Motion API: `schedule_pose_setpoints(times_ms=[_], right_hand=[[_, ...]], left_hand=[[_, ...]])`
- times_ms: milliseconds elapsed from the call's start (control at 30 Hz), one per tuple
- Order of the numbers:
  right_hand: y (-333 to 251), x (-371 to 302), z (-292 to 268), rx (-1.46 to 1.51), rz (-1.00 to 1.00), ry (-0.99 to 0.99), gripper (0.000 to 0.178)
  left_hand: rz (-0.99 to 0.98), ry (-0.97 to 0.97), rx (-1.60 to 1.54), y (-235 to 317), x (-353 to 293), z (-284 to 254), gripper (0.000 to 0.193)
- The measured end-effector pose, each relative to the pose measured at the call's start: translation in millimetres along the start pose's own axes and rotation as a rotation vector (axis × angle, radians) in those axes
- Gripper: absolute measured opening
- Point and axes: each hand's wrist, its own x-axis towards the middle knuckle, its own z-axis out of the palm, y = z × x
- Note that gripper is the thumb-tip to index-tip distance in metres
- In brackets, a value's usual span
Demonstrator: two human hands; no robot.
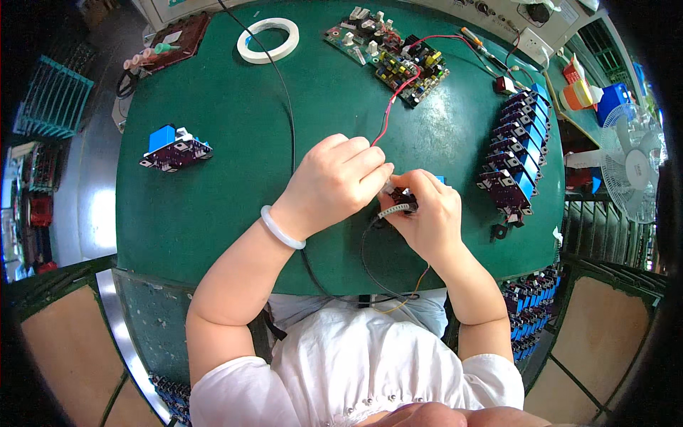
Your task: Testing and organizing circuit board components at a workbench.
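Observation:
Both my hands meet over the middle of the green table. My left hand (pixel 338 181), with a white bangle on its wrist, is closed in a pinch on a small white connector (pixel 388 186). A red wire (pixel 388 117) runs from behind its fingers to the far circuit boards. Thumb and fingers of my right hand (pixel 432 213) grip a small dark circuit board (pixel 404 196), mostly hidden. A pale strip (pixel 397 210) with dark marks lies across it, and a bit of blue shows behind the fingers. The fingertips of both hands nearly touch.
A row of boards with blue blocks (pixel 523 153) stands at right, one similar board (pixel 171 149) at left. White tape roll (pixel 269 40) and populated circuit boards (pixel 398 57) lie at the back. A black cable (pixel 290 107) crosses the table (pixel 228 206). A fan (pixel 633 162) stands far right.

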Motion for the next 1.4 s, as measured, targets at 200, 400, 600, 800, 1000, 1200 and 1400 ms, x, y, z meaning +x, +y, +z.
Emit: schedule_pose_setpoints(times_ms=[200,400,600,800,1000,1200,1400], right_hand=[[0,1,-3,0.033,-0.009,-0.084,0.032],[2,3,-5,0.006,-0.034,-0.07,0.028],[-11,-10,-35,0.123,0.102,0.213,0.015],[-16,-40,-72,0.509,0.298,0.565,0.017],[7,-54,-89,0.952,0.205,0.853,0.039],[41,-56,-62,1.732,0.378,0.49,0.059],[42,-51,-23,1.665,0.464,0.323,0.058]], left_hand=[[0.021,-0.068,0.02,3,-1,1,0.011],[0.005,-0.106,0.0,1,2,-2,0.014],[-0.424,0.146,-0.467,36,7,-21,0.009],[-0.426,-0.817,-0.873,120,-19,-31,0.031],[-0.332,-0.79,-0.983,129,-54,-36,0.018],[-0.309,-0.898,-1.144,106,-59,-66,0.009],[-0.403,-0.222,-0.765,84,-20,-44,0.028]])
